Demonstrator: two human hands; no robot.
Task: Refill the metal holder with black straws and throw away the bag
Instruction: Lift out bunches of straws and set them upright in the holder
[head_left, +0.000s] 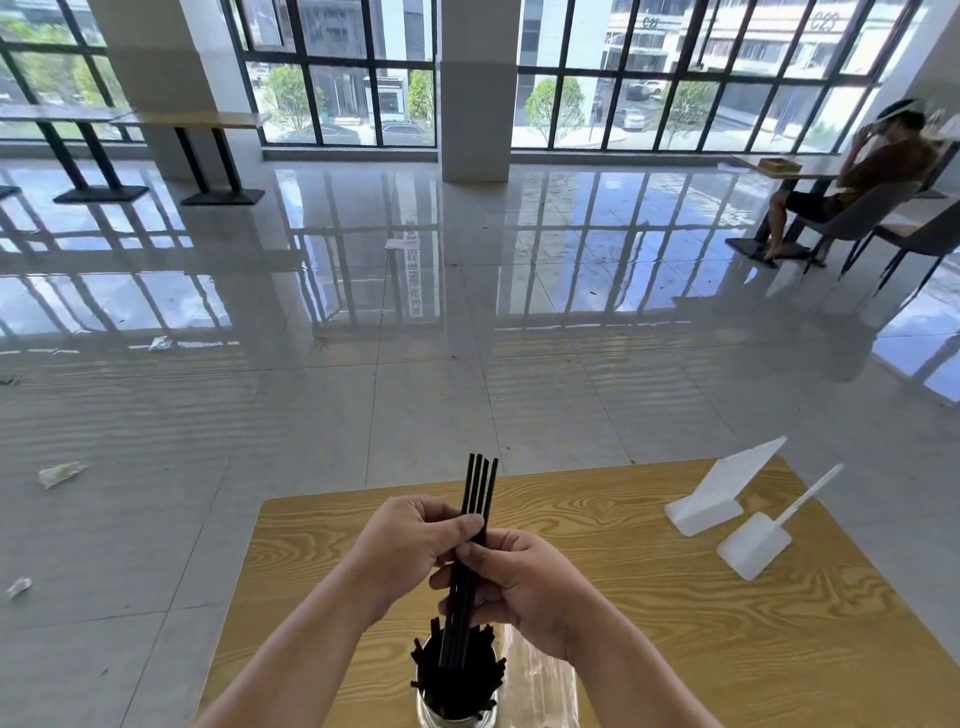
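From my head camera, low in the middle of the frame, both my hands are closed around one small bunch of black straws. My left hand pinches the bunch from the left side, and my right hand wraps it from the right, a bit lower. The two hands touch each other around the bunch.

The straws stand almost straight up and down. Their top ends poke out above my hands, and their bottom ends point down into the metal holder at the bottom edge of the frame. The holder sits right under my hands on the wooden surface and already has many straws in it. I think the bunch only needs to slide straight down.

The clear bag lies just right of the holder, under my right wrist, so my right hand is nearer to it.
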